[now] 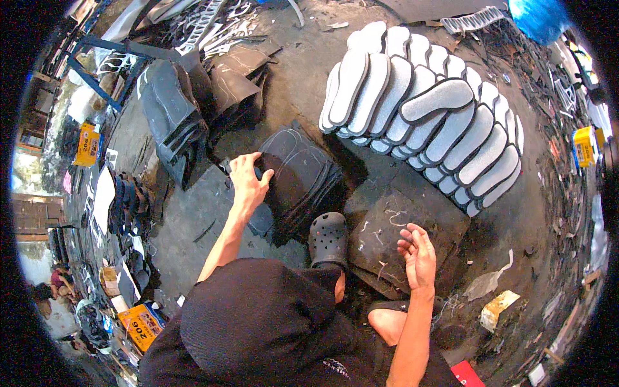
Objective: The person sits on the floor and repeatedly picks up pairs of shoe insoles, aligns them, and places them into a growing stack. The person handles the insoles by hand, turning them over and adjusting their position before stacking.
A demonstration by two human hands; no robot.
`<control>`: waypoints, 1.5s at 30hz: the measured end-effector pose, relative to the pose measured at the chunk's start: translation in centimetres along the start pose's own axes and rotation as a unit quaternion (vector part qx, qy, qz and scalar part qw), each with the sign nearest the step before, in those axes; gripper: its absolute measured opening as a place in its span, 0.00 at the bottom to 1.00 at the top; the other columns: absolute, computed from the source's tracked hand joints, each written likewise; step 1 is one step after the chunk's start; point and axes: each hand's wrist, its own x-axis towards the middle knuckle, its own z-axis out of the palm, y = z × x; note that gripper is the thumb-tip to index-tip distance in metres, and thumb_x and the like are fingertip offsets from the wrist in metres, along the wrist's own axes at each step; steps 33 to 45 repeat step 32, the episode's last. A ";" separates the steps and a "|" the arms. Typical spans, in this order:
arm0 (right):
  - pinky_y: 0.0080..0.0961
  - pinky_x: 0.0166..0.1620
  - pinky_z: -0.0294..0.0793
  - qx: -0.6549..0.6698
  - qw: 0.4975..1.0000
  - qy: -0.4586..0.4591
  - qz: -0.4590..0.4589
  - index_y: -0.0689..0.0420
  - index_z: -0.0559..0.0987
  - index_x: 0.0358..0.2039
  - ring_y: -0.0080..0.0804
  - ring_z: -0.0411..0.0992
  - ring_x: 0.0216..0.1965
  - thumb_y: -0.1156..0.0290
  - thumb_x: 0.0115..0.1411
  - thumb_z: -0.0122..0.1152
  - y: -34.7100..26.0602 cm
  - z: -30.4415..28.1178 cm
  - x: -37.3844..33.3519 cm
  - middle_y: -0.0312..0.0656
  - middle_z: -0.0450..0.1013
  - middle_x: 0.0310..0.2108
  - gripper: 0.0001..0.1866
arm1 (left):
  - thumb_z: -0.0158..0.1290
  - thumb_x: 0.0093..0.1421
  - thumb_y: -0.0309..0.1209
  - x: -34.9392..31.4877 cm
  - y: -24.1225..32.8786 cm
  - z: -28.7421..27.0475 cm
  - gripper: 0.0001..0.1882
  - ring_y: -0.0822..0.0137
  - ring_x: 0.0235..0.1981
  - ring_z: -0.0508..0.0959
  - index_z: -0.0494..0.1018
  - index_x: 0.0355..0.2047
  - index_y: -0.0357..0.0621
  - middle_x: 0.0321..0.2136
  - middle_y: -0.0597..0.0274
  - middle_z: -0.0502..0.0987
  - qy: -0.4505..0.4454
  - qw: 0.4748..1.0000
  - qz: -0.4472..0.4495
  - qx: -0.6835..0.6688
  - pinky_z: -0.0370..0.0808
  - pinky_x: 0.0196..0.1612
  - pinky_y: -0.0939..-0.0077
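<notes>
My left hand (pixel 246 182) is at the left edge of a stack of black sheets (pixel 293 164) with pale sole-shaped outlines on top. Its thumb and index finger are spread apart; a small dark thing beside its outer fingers is too unclear to name. Over a flat pile of dark sheets (pixel 412 226), my right hand (pixel 418 258) hangs with fingers loosely bent and apart, nothing visible in it. Thin pale strands lie on that pile. Between the hands, a grey clog (pixel 328 238) covers my foot. Overlapping rows of shoe soles (pixel 425 122), white-topped with dark edges, fan out beyond my right hand.
More outlined black sheets (pixel 169 109) lean at the far left beside a blue metal frame (pixel 97 44). White cut-out scraps (pixel 206 29) are heaped at the back. Yellow boxes (pixel 140 326) stand at the left. A blue bag (pixel 538 19) sits far right; scraps litter the right-hand floor.
</notes>
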 end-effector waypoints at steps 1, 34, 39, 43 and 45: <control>0.27 0.47 0.79 0.003 1.000 -0.001 -0.001 0.55 0.78 0.59 0.27 0.80 0.42 0.62 0.77 0.58 0.1 0.1 0.2 0.40 0.81 0.48 0.16 | 0.75 0.52 0.35 0.6 0.7 -0.7 0.31 0.49 0.61 0.71 0.77 0.55 0.42 0.52 0.53 0.78 0.006 1.000 -0.017 -0.008 0.70 0.64 0.53; 0.48 0.78 0.58 0.077 0.989 -0.126 0.016 0.60 0.62 0.76 0.46 0.61 0.76 0.61 0.65 0.66 -5.3 -5.7 -3.8 0.46 0.70 0.71 0.43 | 0.67 0.59 0.27 -1.8 28.9 1.7 0.11 0.62 0.63 0.77 0.88 0.41 0.59 0.42 0.75 0.87 -0.413 0.615 0.432 -0.514 0.51 0.76 0.42; 0.48 0.78 0.58 0.077 0.989 -0.126 0.016 0.60 0.62 0.76 0.46 0.61 0.76 0.61 0.65 0.66 -5.3 -5.7 -3.8 0.46 0.70 0.71 0.43 | 0.67 0.59 0.27 -1.8 28.9 1.7 0.11 0.62 0.63 0.77 0.88 0.41 0.59 0.42 0.75 0.87 -0.413 0.615 0.432 -0.514 0.51 0.76 0.42; 0.48 0.78 0.58 0.077 0.989 -0.126 0.016 0.60 0.62 0.76 0.46 0.61 0.76 0.61 0.65 0.66 -5.3 -5.7 -3.8 0.46 0.70 0.71 0.43 | 0.67 0.59 0.27 -1.8 28.9 1.7 0.11 0.62 0.63 0.77 0.88 0.41 0.59 0.42 0.75 0.87 -0.413 0.615 0.432 -0.514 0.51 0.76 0.42; 0.48 0.78 0.58 0.077 0.989 -0.126 0.016 0.60 0.62 0.76 0.46 0.61 0.76 0.61 0.65 0.66 -5.3 -5.7 -3.8 0.46 0.70 0.71 0.43 | 0.67 0.59 0.27 -1.8 28.9 1.7 0.11 0.62 0.63 0.77 0.88 0.41 0.59 0.42 0.75 0.87 -0.413 0.615 0.432 -0.514 0.51 0.76 0.42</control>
